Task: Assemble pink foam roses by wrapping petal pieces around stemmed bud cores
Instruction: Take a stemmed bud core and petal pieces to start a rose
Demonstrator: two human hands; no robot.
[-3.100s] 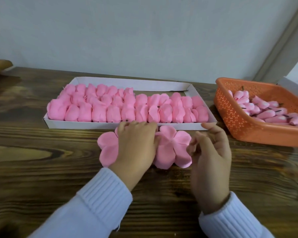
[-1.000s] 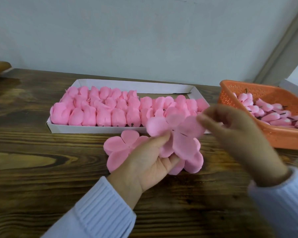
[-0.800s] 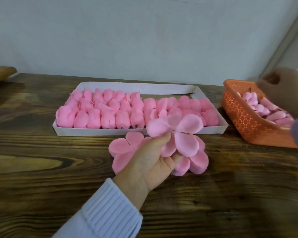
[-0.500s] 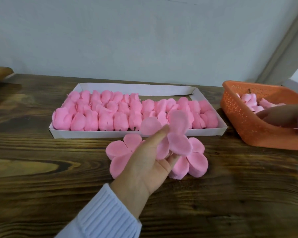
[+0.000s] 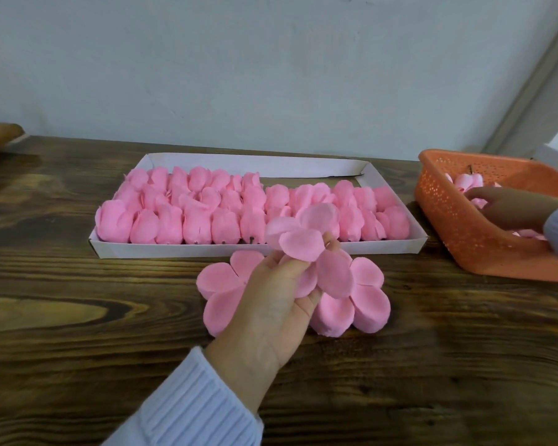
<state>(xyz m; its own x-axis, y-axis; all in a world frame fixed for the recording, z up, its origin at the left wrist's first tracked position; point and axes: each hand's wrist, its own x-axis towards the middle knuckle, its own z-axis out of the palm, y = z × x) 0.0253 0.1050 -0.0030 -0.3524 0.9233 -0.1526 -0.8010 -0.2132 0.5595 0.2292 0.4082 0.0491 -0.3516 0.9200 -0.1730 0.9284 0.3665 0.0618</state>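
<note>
You are holding one petal piece (image 5: 303, 244) up in your left hand (image 5: 277, 304), palm turned up, thumb and fingers curled round its middle, its lobes fanning out in front of the near edge of the white tray (image 5: 174, 251). Your right hand (image 5: 509, 209) is reaching into the orange basket (image 5: 464, 239) at the far right, fingers lying among the buds (image 5: 466, 181). Whether it is gripping one I cannot tell, since the fingertips are blurred and partly hidden. Two piles of petal pieces are lying on the table (image 5: 78, 333) just under the left hand: the left stack (image 5: 219, 284) and the right stack (image 5: 364, 300). Finished roses (image 5: 200, 214) are filling the tray in rows.

Judgement: you are fetching a core for the held piece.

Risks: the foam is looking thin and soft, so a tightening left grip could be creasing a lobe or tearing the middle. The right hand is working at the edge of your view, so a stem could be snagging its neighbours and dragging out extra buds, or shoving the basket. The lifted piece may be two layers clinging together; I cannot tell. A dropping left wrist could be scattering the stacks beneath it.
</note>
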